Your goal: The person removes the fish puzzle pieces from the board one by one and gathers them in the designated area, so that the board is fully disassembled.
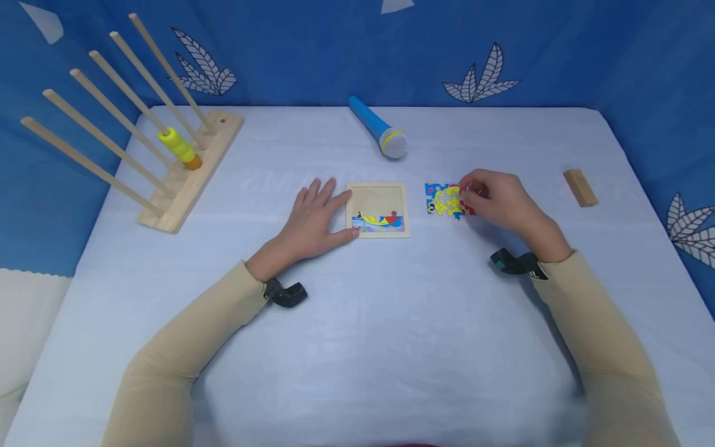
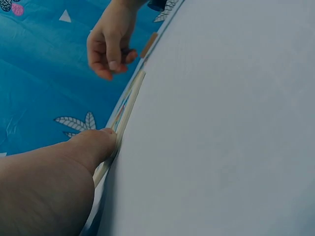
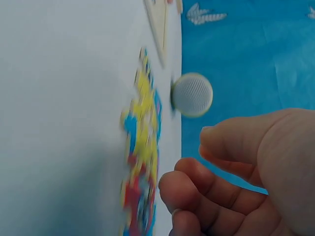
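My left hand (image 1: 313, 223) lies on the table with its fingers spread. Its thumb and index fingertips touch the left side of a wooden puzzle tray (image 1: 406, 211). Picture pieces (image 1: 378, 223) fill the lower part of the tray, and bare wood shows above. To the right lies a group of jigsaw pieces (image 1: 444, 202) in yellow, blue and red, with gaps among them. Over their right side hovers my right hand (image 1: 503, 202), fingers loosely bent. In the right wrist view a gap shows between thumb and fingertips, with nothing held, beside the blurred puzzle pieces (image 3: 142, 113).
Behind the tray lies a blue toy microphone (image 1: 371, 121) with a grey head. A wooden block (image 1: 581, 187) sits at the right. On the left, a wooden peg stand (image 1: 162, 202) has several tall rods, one bearing yellow and orange beads (image 1: 177, 146).
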`<state>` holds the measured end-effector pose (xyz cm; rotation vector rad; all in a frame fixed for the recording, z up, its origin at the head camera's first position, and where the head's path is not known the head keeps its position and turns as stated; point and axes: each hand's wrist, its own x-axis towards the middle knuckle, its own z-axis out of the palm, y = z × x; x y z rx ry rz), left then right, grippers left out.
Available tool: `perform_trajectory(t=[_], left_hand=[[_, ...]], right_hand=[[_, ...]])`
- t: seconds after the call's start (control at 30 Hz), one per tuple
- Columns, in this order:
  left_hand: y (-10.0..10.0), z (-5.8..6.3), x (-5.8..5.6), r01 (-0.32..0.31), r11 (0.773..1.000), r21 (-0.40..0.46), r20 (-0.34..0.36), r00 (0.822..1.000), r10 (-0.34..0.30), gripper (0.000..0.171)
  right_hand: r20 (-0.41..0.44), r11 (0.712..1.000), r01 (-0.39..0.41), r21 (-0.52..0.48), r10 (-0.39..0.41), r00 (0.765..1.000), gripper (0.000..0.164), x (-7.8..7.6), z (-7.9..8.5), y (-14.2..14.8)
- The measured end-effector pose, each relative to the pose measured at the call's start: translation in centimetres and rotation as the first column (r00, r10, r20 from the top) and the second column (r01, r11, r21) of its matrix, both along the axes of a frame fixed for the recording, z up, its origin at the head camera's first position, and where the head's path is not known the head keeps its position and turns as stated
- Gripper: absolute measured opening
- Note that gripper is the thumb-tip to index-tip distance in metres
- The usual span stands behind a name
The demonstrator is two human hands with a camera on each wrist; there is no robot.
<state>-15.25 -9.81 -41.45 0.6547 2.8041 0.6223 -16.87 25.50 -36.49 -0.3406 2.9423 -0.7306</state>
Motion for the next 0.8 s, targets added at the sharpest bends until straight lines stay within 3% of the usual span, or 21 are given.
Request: perform_trajectory(t=[0.27, 0.47, 0.63, 0.8], left_hand=[[-0.2, -0.4, 0.0, 0.0, 1.0, 0.005, -0.007, 1.0, 0.0, 0.083], [-0.4, -0.4, 0.0, 0.006, 1.0, 0.009, -0.011, 1.0, -0.006, 0.083], [-0.4, -0.4, -0.1, 0.02, 1.0, 0.008, -0.03, 0.999, -0.02, 0.083], [-0.5, -0.3, -0.2, 0.025, 1.0, -0.002, -0.034, 0.999, -0.025, 0.085]], right_hand=[[0.093, 0.984, -0.176, -0.003, 0.176, 0.98, 0.027, -0.9, 0.8, -6.6], [0.162, 0.942, -0.334, -0.018, 0.332, 0.929, 0.034, -1.4, 0.8, -11.4], [0.21, 0.905, -0.424, -0.026, 0.42, 0.883, 0.043, -1.1, 0.3, -13.8], [0.202, 0.889, -0.458, -0.024, 0.453, 0.868, 0.047, -0.7, -0.5, -14.8]])
